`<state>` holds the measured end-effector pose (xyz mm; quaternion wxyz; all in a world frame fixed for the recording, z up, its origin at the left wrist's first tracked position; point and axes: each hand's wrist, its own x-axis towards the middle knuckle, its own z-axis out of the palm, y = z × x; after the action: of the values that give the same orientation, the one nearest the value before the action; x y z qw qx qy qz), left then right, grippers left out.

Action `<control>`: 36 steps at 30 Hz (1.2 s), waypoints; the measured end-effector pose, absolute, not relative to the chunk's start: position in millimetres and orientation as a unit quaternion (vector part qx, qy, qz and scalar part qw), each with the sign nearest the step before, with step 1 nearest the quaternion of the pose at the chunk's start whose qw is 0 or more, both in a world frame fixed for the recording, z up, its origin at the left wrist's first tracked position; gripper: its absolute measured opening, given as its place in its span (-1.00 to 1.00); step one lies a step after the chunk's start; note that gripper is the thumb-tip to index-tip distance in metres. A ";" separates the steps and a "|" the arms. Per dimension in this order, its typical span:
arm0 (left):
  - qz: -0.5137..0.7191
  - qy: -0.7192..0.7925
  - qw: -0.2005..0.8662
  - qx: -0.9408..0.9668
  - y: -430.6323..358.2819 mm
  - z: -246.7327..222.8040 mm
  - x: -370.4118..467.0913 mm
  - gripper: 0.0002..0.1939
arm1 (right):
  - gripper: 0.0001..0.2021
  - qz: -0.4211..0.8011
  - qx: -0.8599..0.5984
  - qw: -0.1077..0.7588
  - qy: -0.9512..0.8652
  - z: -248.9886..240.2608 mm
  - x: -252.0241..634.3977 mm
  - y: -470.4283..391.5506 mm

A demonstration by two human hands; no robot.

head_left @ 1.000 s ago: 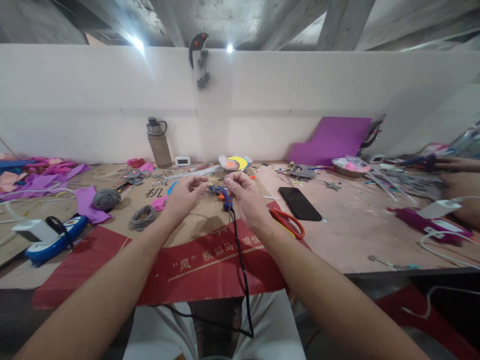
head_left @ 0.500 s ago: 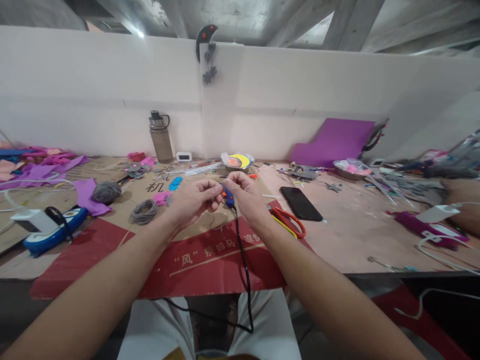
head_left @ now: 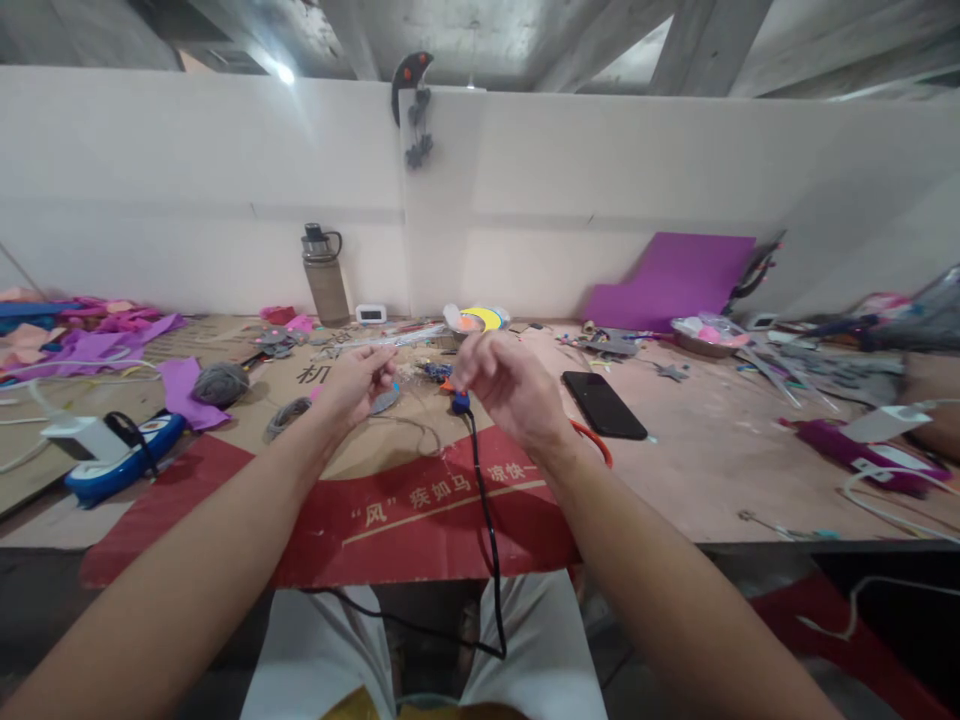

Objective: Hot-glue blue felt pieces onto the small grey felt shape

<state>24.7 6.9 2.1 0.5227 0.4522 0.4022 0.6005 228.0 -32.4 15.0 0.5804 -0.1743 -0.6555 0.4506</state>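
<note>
Fingers pinched together, my left hand (head_left: 358, 385) is above the cardboard left of centre; what it holds, if anything, is too small to name. A grey disc (head_left: 386, 400) lies just right of it. My right hand (head_left: 506, 385) is raised with curled fingers, blurred, so its grip does not show clearly. Beside and partly beneath it is a blue and orange tool (head_left: 460, 402) with a black cable (head_left: 486, 510) running down over the table edge. A thin grey strand (head_left: 424, 425) curves on the cardboard between my hands.
A black phone (head_left: 604, 405) and red-handled scissors (head_left: 595, 440) lie to the right. Grey yarn (head_left: 221, 383), a blue power strip (head_left: 127, 462) and purple felt (head_left: 184, 392) are at left. Behind stand a bottle (head_left: 325, 280) and a bowl (head_left: 459, 325). Another person's arm (head_left: 934, 400) shows at far right.
My hands have moved apart, the left one leftward and the right one slightly to the right. The grey disc and thin strand between them now show.
</note>
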 end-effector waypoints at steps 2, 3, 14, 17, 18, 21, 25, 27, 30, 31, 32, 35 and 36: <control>0.609 0.385 0.522 0.457 7.5 3.9 23.3 -0.79 | -0.45 0.423 -0.172 0.485 -0.746 13.0 225.2 -35.8; 0.609 0.373 0.523 0.465 6.5 5.0 24.1 -0.78 | -0.46 0.393 -0.191 0.464 -0.771 10.2 222.0 -35.3; 0.569 0.308 0.568 0.508 -10.6 11.6 41.4 -0.74 | -0.80 0.355 -0.349 0.519 -0.695 -21.0 179.8 -29.9; 0.600 0.307 0.577 0.462 -9.9 15.3 41.2 -0.79 | -0.80 0.333 -0.347 0.542 -0.689 -17.7 183.9 -35.6; 0.604 0.311 0.575 0.456 -8.7 15.6 40.7 -0.80 | -0.80 0.340 -0.346 0.551 -0.680 -17.1 185.6 -35.8; 0.607 0.341 0.542 0.471 -0.5 11.7 35.1 -0.80 | -0.79 0.365 -0.356 0.567 -0.647 -18.0 190.6 -31.7; 0.520 0.489 0.342 0.611 17.4 -4.5 15.0 -0.66 | -0.75 0.371 -0.390 0.559 -0.631 -22.5 196.2 -22.4; 0.400 0.588 0.171 0.682 25.0 -14.8 3.3 -0.57 | -0.76 0.368 -0.410 0.546 -0.631 -24.0 197.9 -19.5; 0.221 0.654 0.106 0.716 31.5 -27.7 -8.7 -0.46 | -0.75 0.354 -0.439 0.525 -0.637 -24.4 198.7 -18.0; 0.193 0.656 0.097 0.724 32.6 -30.4 -10.7 -0.48 | -0.74 0.351 -0.444 0.519 -0.640 -24.4 198.7 -17.9; 0.177 0.654 0.093 0.730 33.4 -32.1 -11.6 -0.52 | -0.74 0.348 -0.448 0.515 -0.643 -24.5 198.8 -17.9; 0.183 0.638 0.092 0.742 34.0 -30.8 -10.4 -0.64 | -0.74 0.349 -0.453 0.501 -0.650 -25.0 199.1 -17.6; 0.196 0.626 0.091 0.749 33.8 -28.7 -9.1 -0.65 | -0.75 0.352 -0.453 0.498 -0.650 -25.2 199.3 -17.4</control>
<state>-9.1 33.8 -28.7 0.0907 0.7491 0.6261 0.1964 199.3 -17.4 -25.2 0.4982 -0.4529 -0.6503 0.3519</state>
